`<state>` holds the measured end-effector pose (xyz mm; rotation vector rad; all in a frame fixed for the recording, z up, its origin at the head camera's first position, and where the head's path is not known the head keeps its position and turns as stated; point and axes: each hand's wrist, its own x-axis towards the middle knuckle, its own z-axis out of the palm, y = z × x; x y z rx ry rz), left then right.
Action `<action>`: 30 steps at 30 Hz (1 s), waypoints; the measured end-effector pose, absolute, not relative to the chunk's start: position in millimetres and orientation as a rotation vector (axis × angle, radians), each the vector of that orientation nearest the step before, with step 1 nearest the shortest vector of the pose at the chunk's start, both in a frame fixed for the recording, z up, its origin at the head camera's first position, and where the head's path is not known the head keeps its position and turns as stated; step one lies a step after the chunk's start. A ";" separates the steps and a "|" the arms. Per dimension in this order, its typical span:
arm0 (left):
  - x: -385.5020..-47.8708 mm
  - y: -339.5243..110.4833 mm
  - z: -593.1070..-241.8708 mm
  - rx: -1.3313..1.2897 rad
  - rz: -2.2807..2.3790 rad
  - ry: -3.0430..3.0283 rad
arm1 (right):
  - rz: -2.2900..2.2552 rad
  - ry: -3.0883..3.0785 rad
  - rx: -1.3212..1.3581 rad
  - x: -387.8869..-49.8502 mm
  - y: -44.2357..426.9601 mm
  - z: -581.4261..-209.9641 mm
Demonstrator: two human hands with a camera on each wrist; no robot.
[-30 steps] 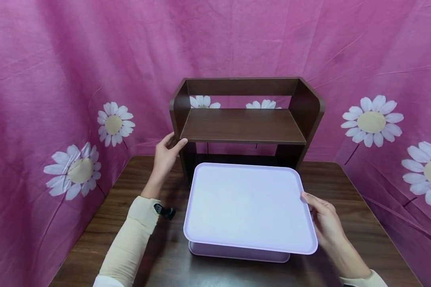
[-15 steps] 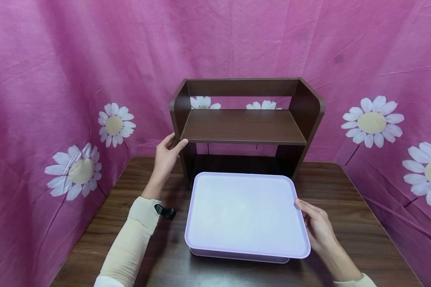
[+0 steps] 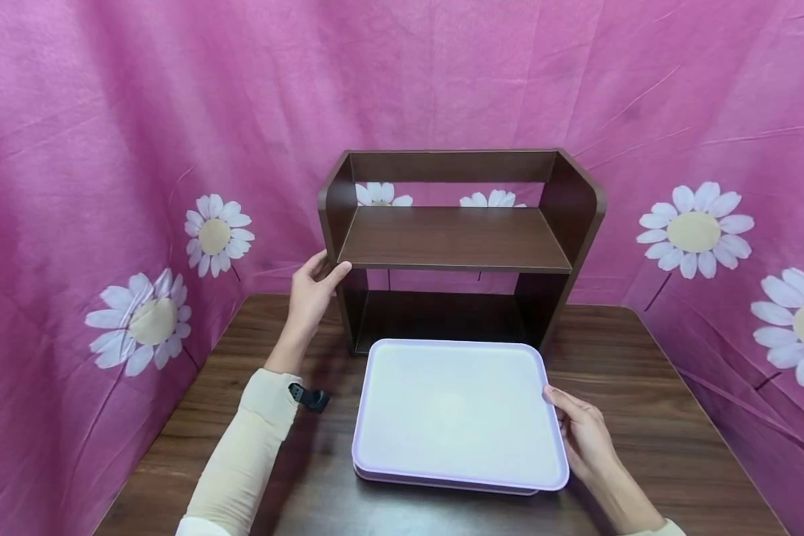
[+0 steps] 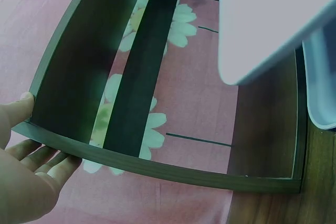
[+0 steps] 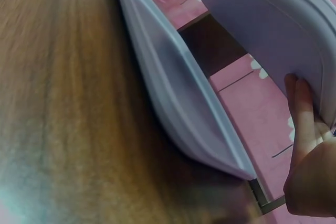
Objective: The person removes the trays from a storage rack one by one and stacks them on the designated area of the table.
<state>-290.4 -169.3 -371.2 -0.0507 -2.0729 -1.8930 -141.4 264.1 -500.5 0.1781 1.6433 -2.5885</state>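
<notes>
A flat lavender tray [image 3: 458, 413] is in my right hand [image 3: 586, 432], thumb on its right rim and fingers underneath. It covers most of a second lavender tray [image 5: 160, 72], which lies on the table below it. In the right wrist view a gap shows between the two trays. My left hand [image 3: 310, 296] grips the left side panel of a dark brown two-tier shelf [image 3: 455, 238], its thumb at the front corner of the upper board. The left wrist view shows the fingers [image 4: 47, 161] behind that panel's edge.
The shelf stands on a dark wooden table [image 3: 643, 402], just behind the trays. A pink curtain [image 3: 442, 74] with printed white daisies surrounds the back and sides. A black wrist device [image 3: 310, 396] is strapped at the left sleeve.
My right hand has lowered the upper tray and drawn it toward me and left, closer over the lower tray. More of the shelf's lower tier shows. The left hand keeps its grip.
</notes>
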 end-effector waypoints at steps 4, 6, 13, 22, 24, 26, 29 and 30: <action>-289.7 -169.3 -371.3 -0.052 -1.890 -2.074 | -2.570 1.679 0.235 -142.7 263.5 -507.9; -289.5 -169.4 -371.4 -0.054 -1.894 -2.073 | -2.566 1.680 0.253 -143.7 263.0 -511.5; -289.9 -169.4 -371.5 -0.048 -1.914 -2.056 | -2.520 1.692 0.298 -146.5 259.7 -520.7; -288.3 -169.3 -370.7 -0.047 -1.902 -2.076 | -2.449 1.735 0.349 -149.5 256.0 -528.1; -288.4 -169.1 -370.9 -0.049 -1.906 -2.072 | -2.443 1.738 0.355 -150.3 255.3 -528.9; -288.0 -168.9 -370.5 -0.049 -1.905 -2.072 | -2.437 1.738 0.357 -151.1 254.4 -529.0; -287.5 -168.7 -370.2 -0.046 -1.905 -2.073 | -2.422 1.740 0.360 -152.5 253.7 -529.3; -287.5 -168.7 -370.2 -0.045 -1.906 -2.074 | -2.413 1.742 0.362 -153.0 253.7 -529.3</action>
